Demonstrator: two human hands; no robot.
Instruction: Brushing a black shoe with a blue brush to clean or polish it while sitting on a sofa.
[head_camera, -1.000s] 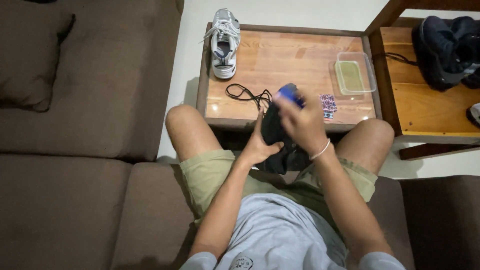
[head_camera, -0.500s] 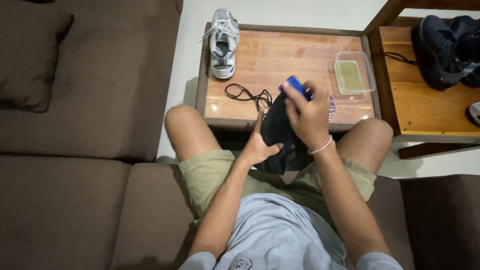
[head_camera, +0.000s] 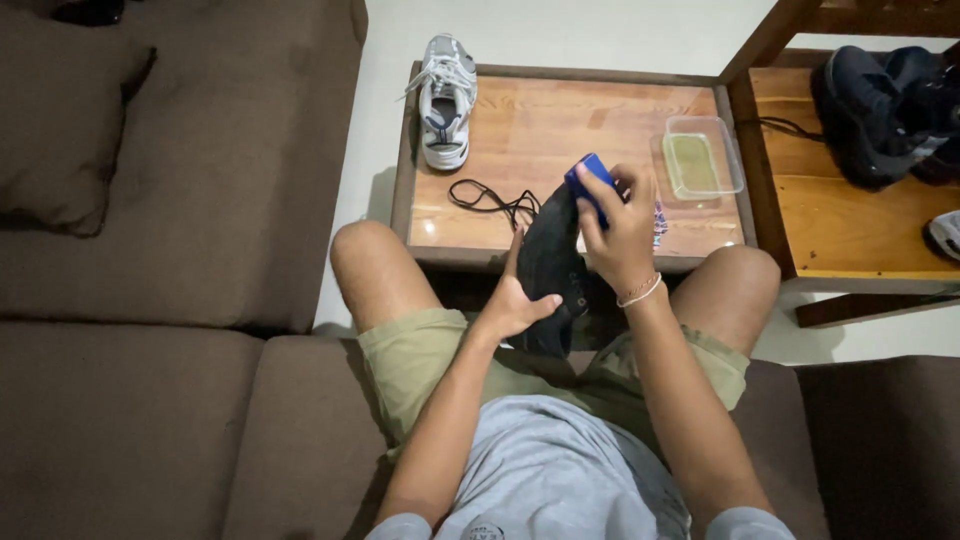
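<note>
Blue brush on a black shoe, held over the lap

Right hand (head_camera: 622, 238) fingers clamped on a blue brush (head_camera: 590, 184), bristles hidden; left hand (head_camera: 512, 298) fingers wrapped round the black shoe (head_camera: 553, 262), its heel hidden. Beyond: bench (head_camera: 560, 130) with black lace (head_camera: 492, 199), white sneaker (head_camera: 444, 100), clear tub (head_camera: 702, 158).

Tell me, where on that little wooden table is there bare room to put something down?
The widest free patch on the table lies mid-top, between the white sneaker and the clear container. A smaller strip sits left of the black lace, below the sneaker. The near right edge is crowded: the right hand with a blue brush and the left hand hold a black shoe there.
</note>
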